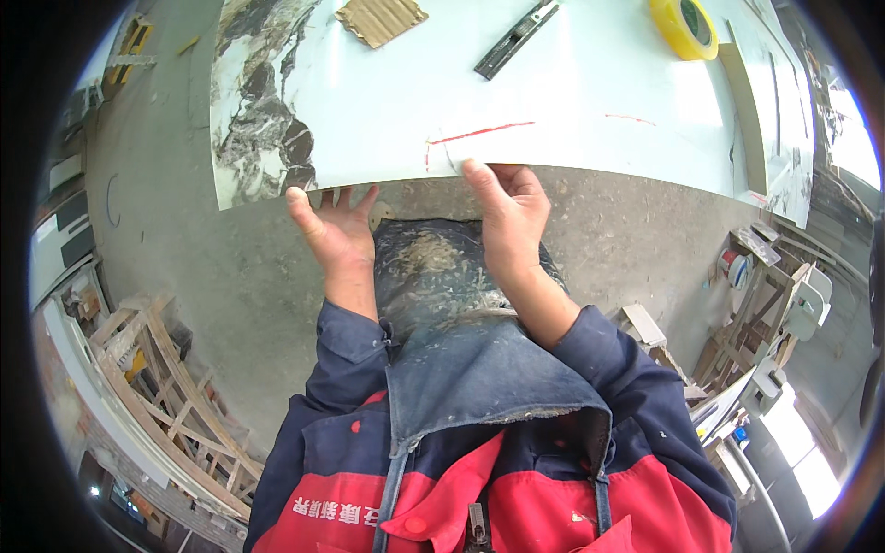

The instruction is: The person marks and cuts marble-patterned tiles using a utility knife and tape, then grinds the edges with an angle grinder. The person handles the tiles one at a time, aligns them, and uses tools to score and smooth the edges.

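Both at the near edge of a glossy marbled panel [387, 111]: left hand [343, 235] spread wide, contact unclear; right hand [512, 217] pinching the edge, thumb on top. Just beyond the right hand, red lines [481, 134] already drawn, apparently uncut. Farther ahead, black tool [514, 42] and yellow tape roll [671, 29] lying unheld.

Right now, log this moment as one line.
left hand: open, at slab edge | right hand: holding slab edge, thumb on top | red line: beyond right hand | on slab: cardboard, black tool, tape roll
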